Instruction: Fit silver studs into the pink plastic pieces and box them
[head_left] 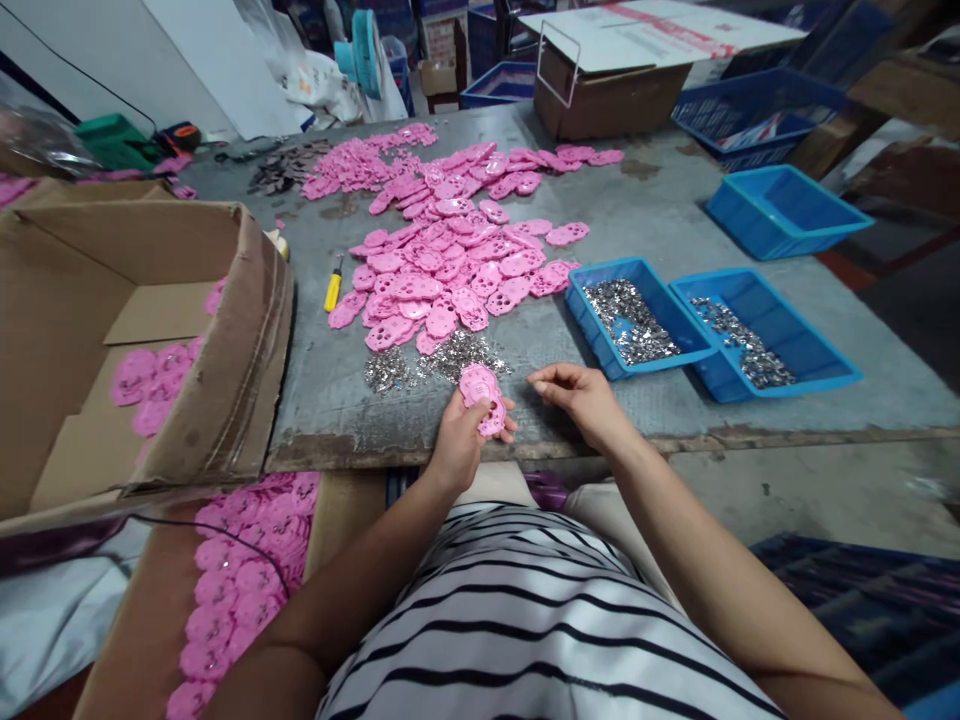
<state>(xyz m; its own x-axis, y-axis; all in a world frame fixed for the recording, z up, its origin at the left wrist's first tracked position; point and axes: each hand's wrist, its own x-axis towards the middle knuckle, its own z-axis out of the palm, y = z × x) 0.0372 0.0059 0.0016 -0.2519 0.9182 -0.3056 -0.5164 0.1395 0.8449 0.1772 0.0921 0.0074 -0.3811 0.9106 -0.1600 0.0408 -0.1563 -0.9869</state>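
**benchwatcher:** Standing right behind this person at the grey worn worktable. The left hand is gripping a small stack of flat pink plastic cut-out pieces, fingers closed around it, right at the near edge of the table. The right hand is sitting just to the right of it, fingertips pinched together. Can't tell whether there's a bit of metal between them, too tiny to see.

**clipfan22:** Where are the metal bits coming from?

**benchwatcher:** There's a loose scatter of small shiny metal parts lying just beyond the hands, and two blue plastic trays of metal parts off to the right. The big heap of pink plastic pieces is spreading out further back.

**clipfan22:** Any tips for doing it cleanly?

**benchwatcher:** My guess: keep the pink piece held flat and steady in the left hand, and work from the close scatter rather than reaching right to the trays. I'd also be watching that stack near the table edge, since it looks easy to drop into the lap. The open brown cardboard box on the left is holding more pink pieces.
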